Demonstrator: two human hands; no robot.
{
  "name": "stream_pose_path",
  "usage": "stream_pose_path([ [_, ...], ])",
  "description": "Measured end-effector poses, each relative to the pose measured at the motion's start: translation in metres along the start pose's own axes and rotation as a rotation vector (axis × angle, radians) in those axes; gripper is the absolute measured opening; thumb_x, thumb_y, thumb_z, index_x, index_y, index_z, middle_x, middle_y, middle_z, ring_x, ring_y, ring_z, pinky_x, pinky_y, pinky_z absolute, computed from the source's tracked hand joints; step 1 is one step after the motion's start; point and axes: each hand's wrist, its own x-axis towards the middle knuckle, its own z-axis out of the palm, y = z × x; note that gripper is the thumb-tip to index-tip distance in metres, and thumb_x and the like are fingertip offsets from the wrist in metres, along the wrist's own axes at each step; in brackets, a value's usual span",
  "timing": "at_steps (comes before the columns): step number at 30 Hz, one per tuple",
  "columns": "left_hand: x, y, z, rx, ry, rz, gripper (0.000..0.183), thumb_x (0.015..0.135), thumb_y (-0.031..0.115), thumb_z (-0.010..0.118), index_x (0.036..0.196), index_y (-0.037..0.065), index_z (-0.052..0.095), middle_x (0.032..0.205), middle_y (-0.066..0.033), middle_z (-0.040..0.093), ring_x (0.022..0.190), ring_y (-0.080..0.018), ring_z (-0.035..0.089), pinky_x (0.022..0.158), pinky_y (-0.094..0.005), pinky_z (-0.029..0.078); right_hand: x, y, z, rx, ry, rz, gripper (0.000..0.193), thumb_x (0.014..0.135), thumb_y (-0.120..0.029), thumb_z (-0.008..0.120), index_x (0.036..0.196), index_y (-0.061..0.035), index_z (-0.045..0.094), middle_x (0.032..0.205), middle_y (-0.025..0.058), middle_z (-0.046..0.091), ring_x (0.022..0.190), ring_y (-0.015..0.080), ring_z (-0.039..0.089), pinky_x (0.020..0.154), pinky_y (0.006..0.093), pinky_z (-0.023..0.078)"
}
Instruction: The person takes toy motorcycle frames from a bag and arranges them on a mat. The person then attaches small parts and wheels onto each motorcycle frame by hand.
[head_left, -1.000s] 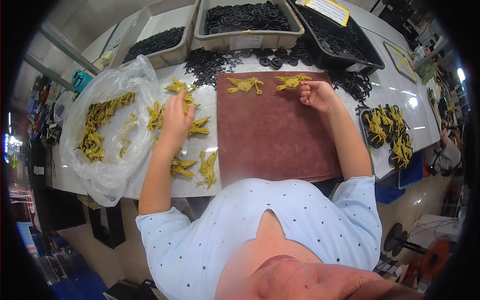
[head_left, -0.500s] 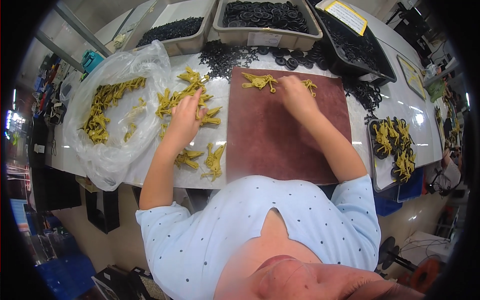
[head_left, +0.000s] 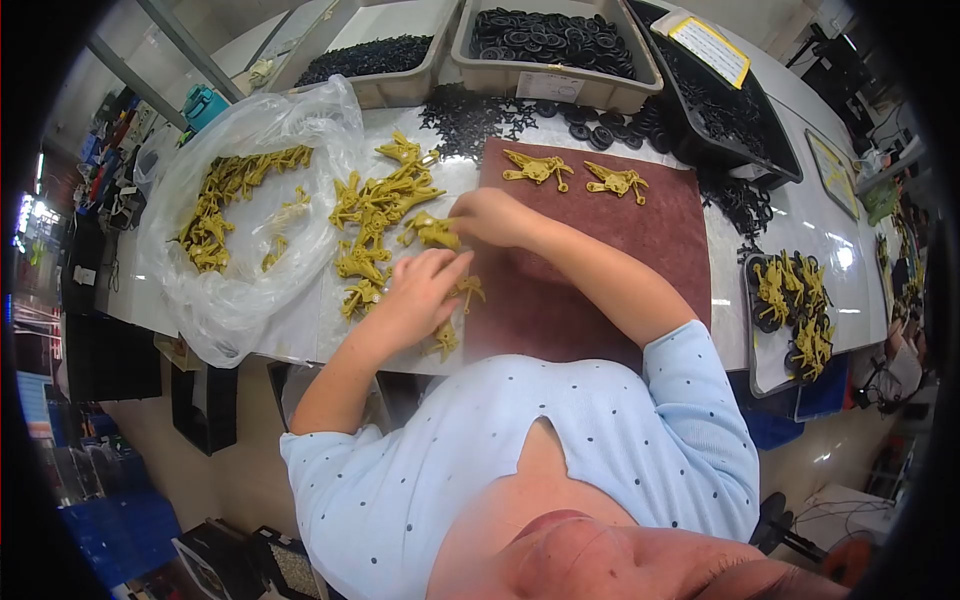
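Yellow part (head_left: 430,231) is near nine o'clock from our right hand (head_left: 492,217), against its bunched fingertips, and at twelve from our left hand (head_left: 424,292), farther off. Its long axis runs roughly nine to three. Blur hides whether the right grips; the left curls loosely, its hold hidden from us.

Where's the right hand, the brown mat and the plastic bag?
Right hand (head_left: 495,217): head view, back of the hand.
Brown mat (head_left: 630,235): head view, bare surface.
Plastic bag (head_left: 215,325): head view, its near side.
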Motion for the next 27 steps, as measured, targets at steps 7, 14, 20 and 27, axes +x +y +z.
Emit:
stream_pose_path([
  [7,0.042,0.013,-0.007,-0.145,0.368,-0.176,0.061,0.071,0.003,0.073,0.125,0.004,0.048,0.12,-0.0162,0.048,0.105,-0.0324,0.054,0.085,-0.037,0.047,-0.065,-0.035,-0.022,0.095,0.348,-0.105,0.021,0.081,-0.014,0.068,0.098,-0.0012,0.068,0.089,0.0174,0.066,0.081,0.0291,0.064,0.071,0.0349,0.05],
  [14,0.074,0.008,0.002,-1.021,0.281,-0.23,0.041,0.086,0.01,0.065,0.119,0.008,0.041,0.122,-0.0123,0.056,0.09,-0.0151,0.059,0.07,-0.0253,0.049,-0.106,-0.008,-0.041,0.341,0.601,-0.182,0.027,0.093,-0.012,0.054,0.118,-0.0013,0.058,0.107,0.0051,0.061,0.09,0.0131,0.058,0.076,0.027,0.049],
  [20,0.086,0.015,-0.003,-1.909,0.141,-0.208,0.038,0.092,0.012,0.058,0.12,0.012,0.033,0.131,-0.0183,0.049,0.08,-0.0118,0.053,0.065,-0.0239,0.045,-0.13,-0.015,-0.049,1.431,0.073,0.239,0.032,0.096,-0.014,0.051,0.121,0.0047,0.05,0.102,0.0079,0.061,0.085,0.0118,0.059,0.076,0.0262,0.05],
  [27,0.092,0.014,0.015,-1.02,0.399,-0.239,0.065,0.083,0.032,0.07,0.133,0.008,0.035,0.14,-0.0228,0.037,0.113,-0.0263,0.052,0.088,-0.0317,0.047,-0.126,-0.015,-0.034,1.423,0.231,0.239,0.029,0.089,-0.013,0.061,0.113,0.0031,0.055,0.096,0.0053,0.062,0.083,0.0102,0.059,0.073,0.0247,0.048],
])
